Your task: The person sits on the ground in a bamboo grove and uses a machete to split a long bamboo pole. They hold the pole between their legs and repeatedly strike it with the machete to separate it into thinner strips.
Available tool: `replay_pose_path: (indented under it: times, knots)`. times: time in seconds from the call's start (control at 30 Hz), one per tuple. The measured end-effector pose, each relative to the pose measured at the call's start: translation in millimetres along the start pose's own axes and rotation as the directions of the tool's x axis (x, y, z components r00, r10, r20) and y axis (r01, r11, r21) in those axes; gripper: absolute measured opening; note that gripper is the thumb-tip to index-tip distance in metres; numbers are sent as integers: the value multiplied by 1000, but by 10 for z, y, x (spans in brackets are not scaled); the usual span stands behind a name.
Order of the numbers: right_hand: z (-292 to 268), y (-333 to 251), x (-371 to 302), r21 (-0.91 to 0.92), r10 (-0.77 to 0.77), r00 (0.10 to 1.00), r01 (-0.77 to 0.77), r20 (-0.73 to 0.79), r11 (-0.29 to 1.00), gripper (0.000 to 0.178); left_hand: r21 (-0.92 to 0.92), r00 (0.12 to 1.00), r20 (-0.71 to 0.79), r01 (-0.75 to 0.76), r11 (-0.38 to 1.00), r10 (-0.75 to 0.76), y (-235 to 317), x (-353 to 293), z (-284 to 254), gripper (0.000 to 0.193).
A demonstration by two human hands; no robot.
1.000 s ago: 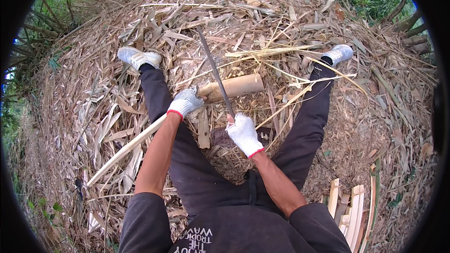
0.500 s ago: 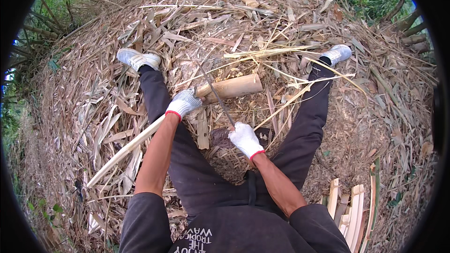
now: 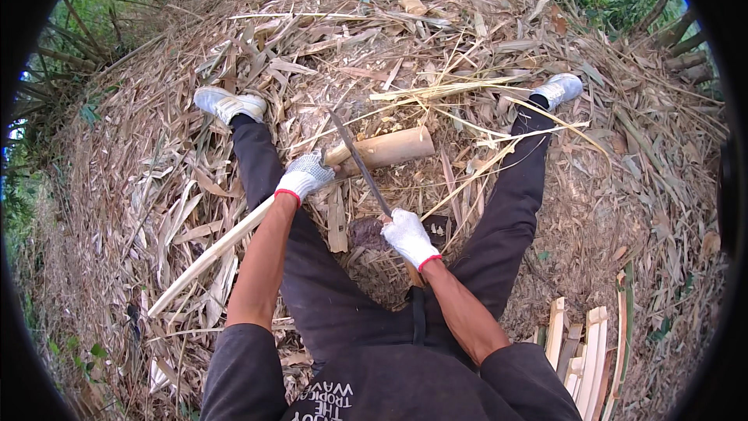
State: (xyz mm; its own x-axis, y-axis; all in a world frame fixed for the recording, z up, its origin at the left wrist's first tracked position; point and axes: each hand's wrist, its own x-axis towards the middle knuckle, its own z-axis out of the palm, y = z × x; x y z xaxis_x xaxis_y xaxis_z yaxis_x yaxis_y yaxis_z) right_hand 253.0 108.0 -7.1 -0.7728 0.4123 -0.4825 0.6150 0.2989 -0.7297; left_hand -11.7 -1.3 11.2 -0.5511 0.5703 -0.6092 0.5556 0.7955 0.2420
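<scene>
My left hand (image 3: 306, 174), in a white glove with grey dots and a red cuff, is closed round a long pale bamboo strip (image 3: 210, 256). Its rear part runs back beside my left thigh, while the front end rests by a short bamboo log (image 3: 393, 147) lying on the ground between my legs. My right hand (image 3: 409, 237), gloved too, grips a long knife by its handle. The dark knife blade (image 3: 361, 162) slants forward and left across the log, close to the strip's front end. Behind the right glove a tan length (image 3: 414, 274) shows, possibly the handle's rear.
Split bamboo strips (image 3: 595, 347) lie by my right side. Thin yellowish shavings (image 3: 452, 92) spread beyond the log and over my right shin. A dark brown lump (image 3: 368, 234) sits near the right glove. Dry leaves (image 3: 195, 203) cover the ground, with green bamboo at the far edges.
My right hand has shifted slightly back, and the knife blade has turned, showing more of its flat side. The tan length behind the glove has come into sight. My left hand's grip looks unchanged.
</scene>
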Motion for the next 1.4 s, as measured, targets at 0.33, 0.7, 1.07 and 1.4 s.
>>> replay_pose_path:
  times: [0.33, 0.7, 1.07, 1.4]
  knots:
    - [-30, 45, 66, -10, 1, 999, -1, 42, 1000, 32, 49, 1000, 4, 20, 999, -20, 18, -33, -7, 66]
    - [67, 158, 80, 290, 140, 966, -201, 217, 936, 38, 216, 972, -234, 42, 976, 10, -74, -349, 203, 52]
    - [-212, -315, -4, -100, 9, 999, -12, -34, 995, 35, 24, 999, -1, -54, 998, 54, -200, -175, 29, 55]
    - [-166, -399, 181, -129, -105, 989, 92, -102, 987, 37, 19, 997, -22, -71, 997, 71, -119, -255, -34, 53]
